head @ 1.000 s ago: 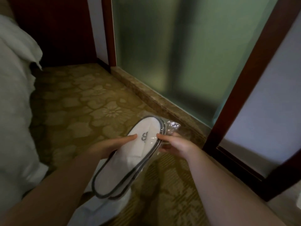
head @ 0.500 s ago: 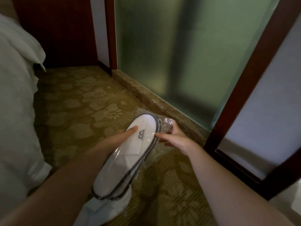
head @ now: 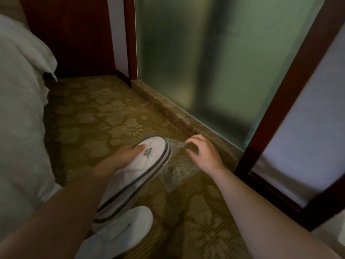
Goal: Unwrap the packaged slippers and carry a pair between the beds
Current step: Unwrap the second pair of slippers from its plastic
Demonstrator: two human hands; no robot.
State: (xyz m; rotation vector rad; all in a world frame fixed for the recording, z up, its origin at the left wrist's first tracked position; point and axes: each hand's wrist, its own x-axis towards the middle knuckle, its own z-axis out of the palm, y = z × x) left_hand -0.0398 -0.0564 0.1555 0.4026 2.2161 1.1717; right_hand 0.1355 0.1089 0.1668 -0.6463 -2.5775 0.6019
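Plastic wrap (head: 179, 165), tight over the slippers (head: 141, 165) a second ago, now trails off their toe, pinched by the right hand (head: 202, 153); left hand (head: 128, 154) grips the pair above the carpet (head: 97, 118), nearly unwrapped.

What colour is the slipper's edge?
Dark grey stripes edge the white slippers; the head view shows it.

White slippers (head: 143, 165) with dark trim, gold floral carpet (head: 104, 116), white bedding (head: 20, 109)

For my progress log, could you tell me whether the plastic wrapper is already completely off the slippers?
No, the clear plastic wrapper still clings beside the slippers while the right hand pulls it.
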